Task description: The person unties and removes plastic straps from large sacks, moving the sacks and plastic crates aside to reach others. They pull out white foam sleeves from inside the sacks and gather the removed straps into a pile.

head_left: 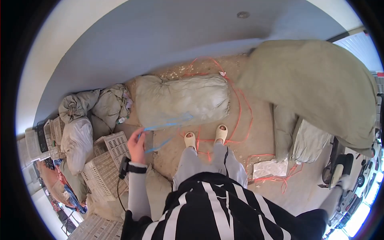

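Observation:
My left hand (137,147) is raised at the left, fingers closed around a thin blue plastic strip (166,125). The strip trails to the right in blurred loops, over a stuffed grey-green sack (184,98) lying on the floor beyond my feet. My right hand (343,182) is far out at the right edge, small and smeared. Its fingers cannot be made out, nor whether it holds anything. Above it a big olive sack (312,88) bulges, its edges blurred.
Red twine (251,110) lies in loops around my sandals (190,140). Plastic crates (105,172) and a tied bundle (110,104) stand at the left. Behind the sack rises a grey-blue wall (160,36). A flat pale sheet (270,169) and folded sacks (310,140) are at the right.

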Available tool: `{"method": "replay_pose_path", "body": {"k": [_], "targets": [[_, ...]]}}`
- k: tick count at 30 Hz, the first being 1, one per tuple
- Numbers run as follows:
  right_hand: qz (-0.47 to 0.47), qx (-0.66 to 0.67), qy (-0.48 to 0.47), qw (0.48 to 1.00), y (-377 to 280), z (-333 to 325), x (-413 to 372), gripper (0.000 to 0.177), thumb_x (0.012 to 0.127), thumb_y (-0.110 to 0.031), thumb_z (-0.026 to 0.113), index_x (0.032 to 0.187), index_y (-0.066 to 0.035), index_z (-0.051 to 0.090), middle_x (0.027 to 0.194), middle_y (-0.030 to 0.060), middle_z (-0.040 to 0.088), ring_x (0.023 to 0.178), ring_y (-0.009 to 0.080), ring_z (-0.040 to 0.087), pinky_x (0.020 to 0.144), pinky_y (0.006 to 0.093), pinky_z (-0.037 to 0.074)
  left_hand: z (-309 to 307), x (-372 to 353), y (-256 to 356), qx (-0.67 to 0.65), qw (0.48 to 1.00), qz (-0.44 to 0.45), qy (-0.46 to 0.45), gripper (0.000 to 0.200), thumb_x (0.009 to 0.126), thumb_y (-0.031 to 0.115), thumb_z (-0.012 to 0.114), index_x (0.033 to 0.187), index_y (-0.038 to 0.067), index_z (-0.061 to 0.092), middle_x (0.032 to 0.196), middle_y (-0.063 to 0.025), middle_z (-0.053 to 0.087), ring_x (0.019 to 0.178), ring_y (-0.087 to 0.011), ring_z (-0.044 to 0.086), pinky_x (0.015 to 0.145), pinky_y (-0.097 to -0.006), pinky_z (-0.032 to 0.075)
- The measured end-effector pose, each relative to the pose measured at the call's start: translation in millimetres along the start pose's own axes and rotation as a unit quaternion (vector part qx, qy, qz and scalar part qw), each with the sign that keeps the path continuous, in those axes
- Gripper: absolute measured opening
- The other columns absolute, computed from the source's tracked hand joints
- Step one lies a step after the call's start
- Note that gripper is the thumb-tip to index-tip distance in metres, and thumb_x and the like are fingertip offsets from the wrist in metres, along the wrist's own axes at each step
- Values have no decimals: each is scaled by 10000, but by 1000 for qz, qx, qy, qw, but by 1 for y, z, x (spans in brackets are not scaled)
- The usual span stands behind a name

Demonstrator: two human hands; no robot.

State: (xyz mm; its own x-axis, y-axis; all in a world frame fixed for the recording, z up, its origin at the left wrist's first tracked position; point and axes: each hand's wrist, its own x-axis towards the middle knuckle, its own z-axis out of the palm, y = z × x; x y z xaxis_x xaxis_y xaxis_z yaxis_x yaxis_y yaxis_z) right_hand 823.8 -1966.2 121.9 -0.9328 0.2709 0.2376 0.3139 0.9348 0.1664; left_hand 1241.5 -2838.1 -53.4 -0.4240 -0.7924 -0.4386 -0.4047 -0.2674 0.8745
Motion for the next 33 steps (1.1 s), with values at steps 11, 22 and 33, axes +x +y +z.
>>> {"method": "replay_pose_path", "body": {"k": [11, 22, 33], "targets": [[-317, 189, -512, 776, -569, 525, -390, 332, 878, -285, 567, 1096, -57, 671, 1106, 191, 661, 1033, 355, 621, 892, 390, 489, 18, 36, -254, -21, 973, -226, -54, 225, 950, 151, 555, 1129, 38, 630, 840, -47, 683, 475, -46, 420, 424, -206, 328], [-61, 471, -405, 781, -694, 824, -410, 460, 728, -236, 778, 1063, 31, 612, 973, 172, 683, 883, 273, 670, 786, 350, 518, 127, 42, -388, 4, 903, -424, -64, 371, 995, 265, 479, 1016, -61, 655, 523, 5, 448, 428, -49, 312, 428, -228, 258], [-301, 549, -80, 776, -709, 266, -443, 265, 633, -105, 741, 853, -115, 593, 835, 76, 582, 811, 296, 567, 718, 414, 429, 230, 133, -125, 253, 958, 99, -95, 469, 836, 190, 709, 1227, -18, 555, 1084, -114, 651, 741, -160, 613, 641, -288, 475]]}}
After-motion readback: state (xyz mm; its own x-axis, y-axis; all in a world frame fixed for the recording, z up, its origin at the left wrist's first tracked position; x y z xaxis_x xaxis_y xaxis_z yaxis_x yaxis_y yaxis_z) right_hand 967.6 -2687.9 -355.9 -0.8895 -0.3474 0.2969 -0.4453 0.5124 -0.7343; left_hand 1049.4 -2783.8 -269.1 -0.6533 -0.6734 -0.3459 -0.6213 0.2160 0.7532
